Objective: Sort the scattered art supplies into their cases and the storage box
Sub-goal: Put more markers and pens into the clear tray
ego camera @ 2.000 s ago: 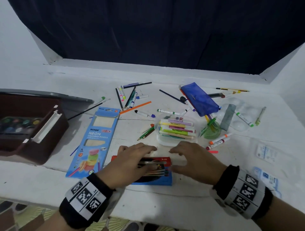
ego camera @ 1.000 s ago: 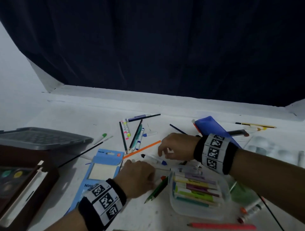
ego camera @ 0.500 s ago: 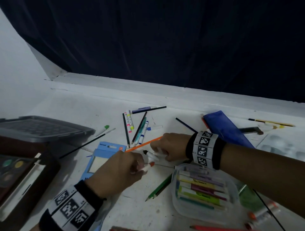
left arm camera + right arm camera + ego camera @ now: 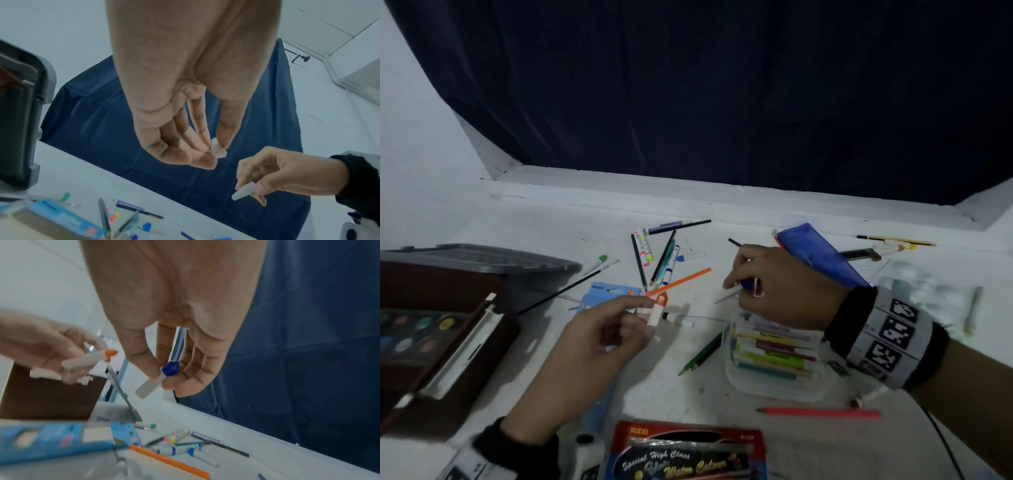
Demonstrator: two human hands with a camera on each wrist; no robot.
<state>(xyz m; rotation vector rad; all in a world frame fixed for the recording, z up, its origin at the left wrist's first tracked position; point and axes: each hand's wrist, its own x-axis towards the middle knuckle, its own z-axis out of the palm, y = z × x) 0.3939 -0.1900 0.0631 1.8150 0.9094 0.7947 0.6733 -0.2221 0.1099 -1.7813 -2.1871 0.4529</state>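
Clear plastic case [image 4: 774,387] near right awaits two light, stiff, slick markers: the left hand [image 4: 585,346] pinches an orange-capped marker [image 4: 656,310] mid-barrel, the right hand [image 4: 780,284] pinches a blue-capped marker [image 4: 162,376] at its cap.

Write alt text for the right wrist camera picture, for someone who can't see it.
The right hand pinches a white marker with a blue cap above a white table strewn with pens. To its side, the left hand holds an orange-capped marker.
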